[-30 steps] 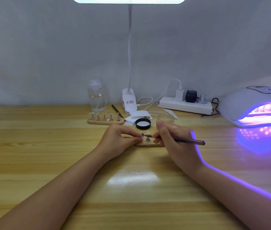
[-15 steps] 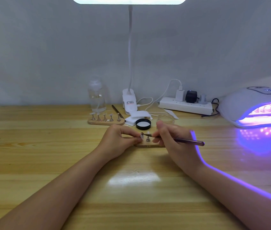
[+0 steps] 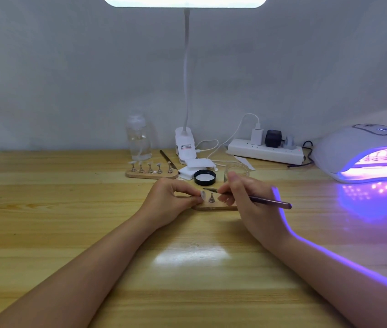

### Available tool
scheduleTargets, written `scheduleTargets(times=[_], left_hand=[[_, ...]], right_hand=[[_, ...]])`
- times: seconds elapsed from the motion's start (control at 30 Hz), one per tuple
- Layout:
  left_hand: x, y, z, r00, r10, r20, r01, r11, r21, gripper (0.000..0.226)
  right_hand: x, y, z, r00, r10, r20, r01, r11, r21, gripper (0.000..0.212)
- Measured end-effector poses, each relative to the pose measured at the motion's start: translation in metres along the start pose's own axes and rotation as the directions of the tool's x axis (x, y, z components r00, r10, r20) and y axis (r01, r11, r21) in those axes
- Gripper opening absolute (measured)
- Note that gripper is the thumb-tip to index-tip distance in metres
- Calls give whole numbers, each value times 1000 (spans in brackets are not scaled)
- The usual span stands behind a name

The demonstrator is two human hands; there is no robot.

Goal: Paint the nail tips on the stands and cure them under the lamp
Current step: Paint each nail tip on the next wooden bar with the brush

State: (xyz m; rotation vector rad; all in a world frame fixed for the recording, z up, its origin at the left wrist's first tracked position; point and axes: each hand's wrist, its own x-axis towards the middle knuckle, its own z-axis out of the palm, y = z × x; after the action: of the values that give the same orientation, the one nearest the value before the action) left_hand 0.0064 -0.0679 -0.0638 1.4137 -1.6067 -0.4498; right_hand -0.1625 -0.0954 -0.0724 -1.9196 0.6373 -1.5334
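Head view: one camera, looking down over a wooden table (image 3: 45,233) set against a pale wall.
Left hand (image 3: 171,200): mid-table, fingers curled in, pinching a small pale nail tip (image 3: 203,194) on its peg between thumb and forefinger.
Right hand (image 3: 247,202): just beside it, pinching a thin dark brush (image 3: 258,200) pen-style; the handle trails off to the right.
Brush tip: right up at the pinched nail tip; contact too small to tell.
Near stand (image 3: 216,206): a wooden strip lying between the two hands, one bare metal peg (image 3: 211,198) upright on it; its ends are hidden under the fingers.
Far stand (image 3: 152,174): toward the back edge, left of centre, five pegs in a row, each carrying a pale tip.
Curing lamp (image 3: 353,147): at the right edge of the table, glowing violet, another stand with pegs inside its mouth; purple light spills onto the wood and along the right forearm.
Behind the hands: black jar lid (image 3: 204,177), a clear glass jar (image 3: 237,170) partly hidden by the right thumb, white pads (image 3: 197,165).
Back edge: clear bottle (image 3: 139,140), clip-on desk lamp (image 3: 185,147) with its head lit overhead, second brush (image 3: 167,158), white power strip (image 3: 266,151) with plugs in.
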Motion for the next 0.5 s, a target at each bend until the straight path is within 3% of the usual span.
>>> scheduleTargets(times=[0.1, 0.5], left_hand=[[-1, 1, -1, 1000, 13, 4, -13, 1000, 0, 10], [0, 1, 0, 1000, 27, 6, -27, 1000, 10, 8]], right_hand=[[-1, 0, 0, 999, 41, -4, -41, 999, 32, 41], [0, -1, 0, 1000, -5, 16, 6, 1000, -23, 34]])
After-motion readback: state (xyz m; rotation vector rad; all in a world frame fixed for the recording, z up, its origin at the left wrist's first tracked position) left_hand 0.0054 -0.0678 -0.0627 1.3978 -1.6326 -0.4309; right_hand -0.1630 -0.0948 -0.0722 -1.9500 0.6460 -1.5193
